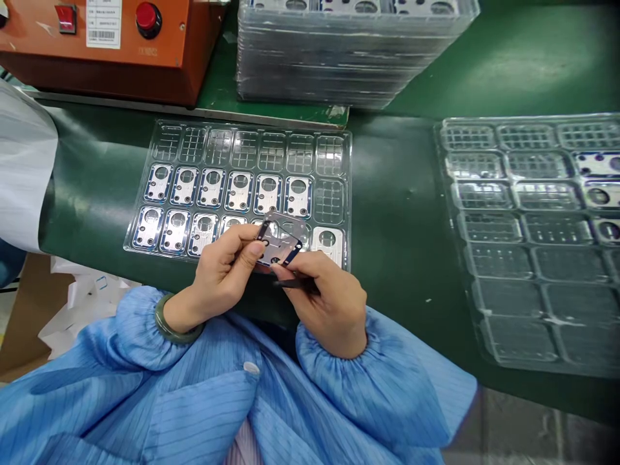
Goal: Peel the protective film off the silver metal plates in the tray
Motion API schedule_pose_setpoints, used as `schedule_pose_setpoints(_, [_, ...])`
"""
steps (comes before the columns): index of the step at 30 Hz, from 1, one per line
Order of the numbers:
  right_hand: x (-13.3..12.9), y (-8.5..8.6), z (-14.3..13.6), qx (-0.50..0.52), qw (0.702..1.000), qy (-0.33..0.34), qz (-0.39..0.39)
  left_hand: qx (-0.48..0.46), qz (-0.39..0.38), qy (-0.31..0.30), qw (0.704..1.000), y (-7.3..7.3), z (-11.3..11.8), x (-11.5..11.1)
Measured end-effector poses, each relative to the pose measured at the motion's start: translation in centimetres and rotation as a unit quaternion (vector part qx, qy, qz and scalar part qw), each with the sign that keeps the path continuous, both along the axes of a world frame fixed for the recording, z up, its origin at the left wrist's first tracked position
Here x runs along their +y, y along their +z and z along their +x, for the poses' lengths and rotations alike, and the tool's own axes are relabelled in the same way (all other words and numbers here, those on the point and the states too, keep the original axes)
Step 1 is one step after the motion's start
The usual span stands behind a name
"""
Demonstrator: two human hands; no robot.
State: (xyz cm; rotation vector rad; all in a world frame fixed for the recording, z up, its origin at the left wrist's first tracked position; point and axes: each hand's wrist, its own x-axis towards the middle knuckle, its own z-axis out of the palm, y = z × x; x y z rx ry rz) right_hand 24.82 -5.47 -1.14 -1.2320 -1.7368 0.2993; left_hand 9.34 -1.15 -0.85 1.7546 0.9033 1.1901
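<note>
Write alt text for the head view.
A person's left hand and right hand hold a silver, dark-edged plate over a clear compartment tray partly filled with blue-edged plates; the right also grips a thin dark object. Another clear tray lies to the right; an orange control box and stacked trays stand behind.
</note>
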Motion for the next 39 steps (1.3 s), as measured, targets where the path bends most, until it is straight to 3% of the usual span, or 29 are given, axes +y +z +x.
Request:
schedule_pose_setpoints(4, [-0.2,-0.1,0.1,0.011,1.000,0.007,-0.010,-0.009,0.009,-0.010,1.000,0.0,-0.1,-0.1])
schedule_pose_setpoints(10, [-0.4,-0.1,0.2,0.017,0.999,0.037,-0.021,0.035,0.042,0.031,0.998,-0.2,-0.1,-0.2])
schedule_pose_setpoints(17, [-0.4,-0.1,0.1,0.007,0.999,0.028,-0.023,0.002,-0.006,-0.016,1.000,-0.9,-0.3,-0.5])
schedule_pose_setpoints(21, [-0.4,0.0,0.0,0.006,0.999,0.036,-0.035,0.015,0.017,0.006,1.000,-0.9,-0.6,-0.5])
schedule_pose_setpoints(29, [-0.5,-0.1,0.1,0.015,0.997,0.049,-0.051,-0.012,0.051,-0.013,0.999,-1.1,-0.4,-0.6])
schedule_pose_setpoints(39, [-0.4,-0.1,0.0,0.031,0.996,0.070,-0.043,0.059,0.124,0.052,0.989,-0.6,-0.4,-0.7])
